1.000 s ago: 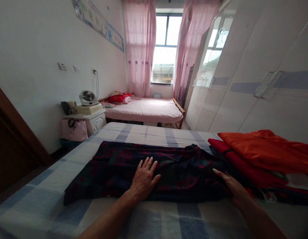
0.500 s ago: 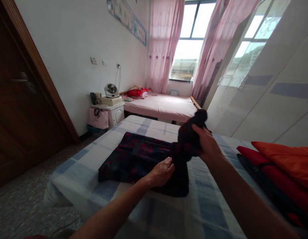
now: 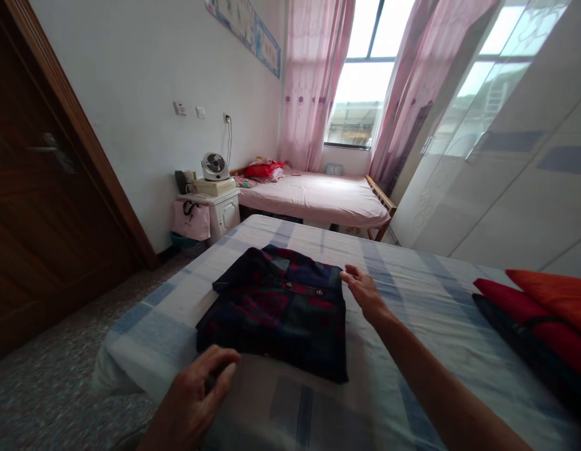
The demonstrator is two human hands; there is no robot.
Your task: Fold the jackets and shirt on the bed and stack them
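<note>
A dark plaid shirt point(image 3: 276, 313) in navy, green and red lies folded on the bed with the blue-and-white checked sheet point(image 3: 313, 401). Two buttons show on its upper face. My left hand point(image 3: 199, 388) is just in front of the shirt's near left corner, fingers curved and apart from the thumb, with nothing in them. Beside the far right corner of the shirt is my right hand point(image 3: 363, 288), its fingers stretched out at the cloth's edge; whether they touch it I cannot tell.
Folded clothes point(image 3: 548, 313) in orange, red and dark cloth are stacked at the right. Behind stands a second bed point(image 3: 318, 197) with a pink sheet. A white cabinet point(image 3: 225, 213) carries a fan point(image 3: 215, 166). A brown door point(image 3: 51, 207) is on the left.
The dark part that my right hand was lifting now lies folded over onto the shirt. My right hand has let go, and my left hand has drawn back toward the near left.
</note>
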